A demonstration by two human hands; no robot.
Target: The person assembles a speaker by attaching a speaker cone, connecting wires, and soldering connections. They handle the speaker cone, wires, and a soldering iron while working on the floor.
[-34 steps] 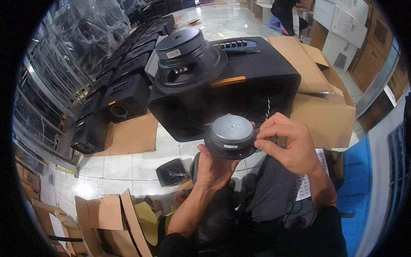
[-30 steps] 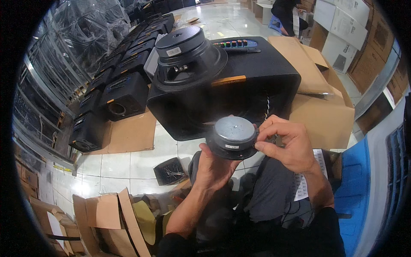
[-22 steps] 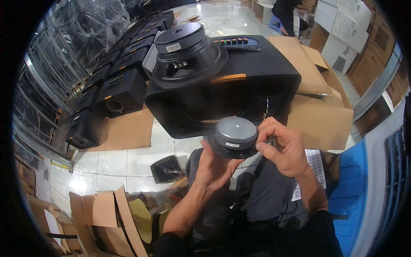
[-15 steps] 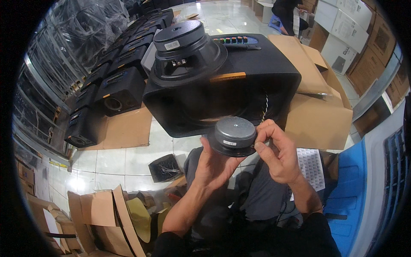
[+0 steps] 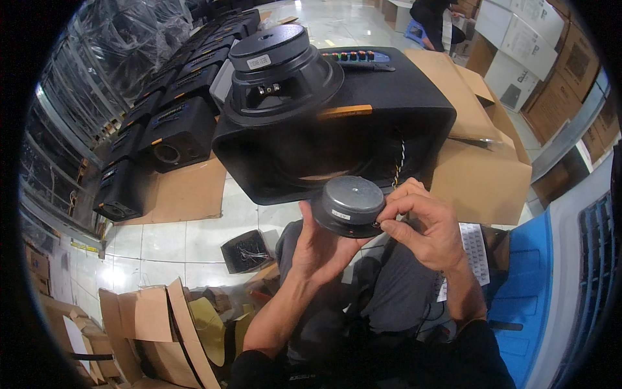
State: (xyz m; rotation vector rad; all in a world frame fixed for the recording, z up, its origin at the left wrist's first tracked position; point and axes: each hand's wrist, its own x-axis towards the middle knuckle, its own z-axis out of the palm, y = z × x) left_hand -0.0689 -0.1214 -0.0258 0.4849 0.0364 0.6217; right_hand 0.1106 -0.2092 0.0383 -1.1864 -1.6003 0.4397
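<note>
A small round speaker driver (image 5: 353, 196) with a grey metal back lies magnet-up in my left hand (image 5: 315, 254), whose thumb and fingers hold its black rim. My right hand (image 5: 424, 228) pinches at the driver's right edge, where a twisted wire (image 5: 399, 159) runs down from an opening in the black speaker cabinet (image 5: 408, 97). The wire's end is hidden by my fingers, so I cannot tell whether it is attached. The cabinet lies just beyond my hands, and a larger black speaker driver (image 5: 275, 74) rests on top of it, magnet up.
Behind the cabinet's right side stands an open cardboard box (image 5: 479, 185). Rows of similar black cabinets (image 5: 178, 139) line the floor at left. A small dark tray of thin pieces (image 5: 246, 251) sits near my knee. A blue plastic surface (image 5: 525, 285) is at right; another person (image 5: 433, 23) works far off.
The small driver has shifted slightly left and tilted a little in my left hand. My right fingers stay at its edge, with the hand turned slightly. The view has moved a little.
</note>
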